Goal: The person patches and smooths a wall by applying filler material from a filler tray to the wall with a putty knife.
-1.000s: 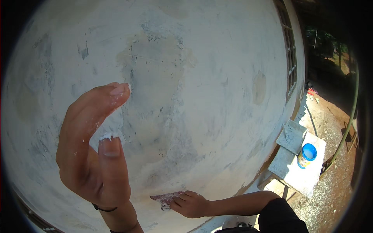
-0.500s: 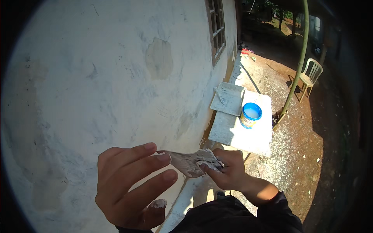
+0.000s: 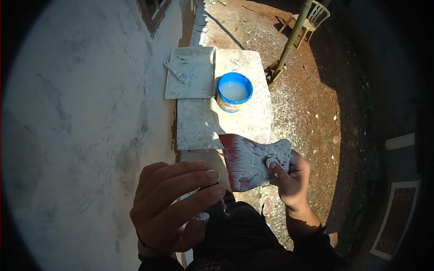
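My right hand (image 3: 294, 178) grips a flat scraper (image 3: 239, 162) with a reddish blade, smeared with white paste, its thumb pressed on the face. My left hand (image 3: 176, 203) is beside the blade's lower left, open, with curved fingers apart and white paste on the thumb. Ahead stands a white-stained board table (image 3: 246, 126) holding a blue-rimmed bucket (image 3: 235, 92) of milky liquid. Left of the bucket lies a pale square tray (image 3: 194, 72) with a paste-covered tool (image 3: 176, 72) across it.
A white, patchy wall (image 3: 77, 126) runs along my left, with a window frame (image 3: 151, 13) high up. Beyond the table are a bamboo pole (image 3: 294, 36), a plastic chair (image 3: 312, 20) and green sandals (image 3: 217, 2) on speckled ground (image 3: 312, 113). A framed panel (image 3: 398, 217) is at far right.
The view has swung from the wall toward the table. The scraper has risen from low against the wall and now lies face-up in my right hand, near my left fingers.
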Tool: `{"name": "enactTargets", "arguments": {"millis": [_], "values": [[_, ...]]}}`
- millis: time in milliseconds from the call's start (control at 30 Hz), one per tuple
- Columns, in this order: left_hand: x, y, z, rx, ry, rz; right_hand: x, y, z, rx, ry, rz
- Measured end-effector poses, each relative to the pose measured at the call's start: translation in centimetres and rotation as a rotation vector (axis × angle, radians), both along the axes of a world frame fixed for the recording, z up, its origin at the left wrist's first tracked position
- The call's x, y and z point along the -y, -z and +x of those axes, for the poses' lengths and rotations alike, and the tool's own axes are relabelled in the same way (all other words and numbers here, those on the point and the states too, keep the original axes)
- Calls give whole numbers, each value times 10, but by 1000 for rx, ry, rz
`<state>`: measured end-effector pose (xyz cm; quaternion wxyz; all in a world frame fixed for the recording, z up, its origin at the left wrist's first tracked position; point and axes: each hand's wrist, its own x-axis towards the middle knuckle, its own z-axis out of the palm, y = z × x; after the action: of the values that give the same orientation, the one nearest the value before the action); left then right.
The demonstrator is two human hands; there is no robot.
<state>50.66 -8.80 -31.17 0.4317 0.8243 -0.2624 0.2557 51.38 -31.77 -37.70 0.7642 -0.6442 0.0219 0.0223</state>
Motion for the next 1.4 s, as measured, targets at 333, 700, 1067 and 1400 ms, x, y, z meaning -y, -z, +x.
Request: {"name": "enactTargets", "arguments": {"millis": [333,700,1067,1400], "values": [[-55,140,151,-302,29,-174,-51,121,125,-410,166,43],[-92,308,187,-648,-198,-70,-66,242,218,-93,276,-369],[-85,345,210,-583,-172,44,-67,244,256,89,-20,-723],[-99,341,218,-582,-222,19,-141,302,469,357,-471,-1213]]}}
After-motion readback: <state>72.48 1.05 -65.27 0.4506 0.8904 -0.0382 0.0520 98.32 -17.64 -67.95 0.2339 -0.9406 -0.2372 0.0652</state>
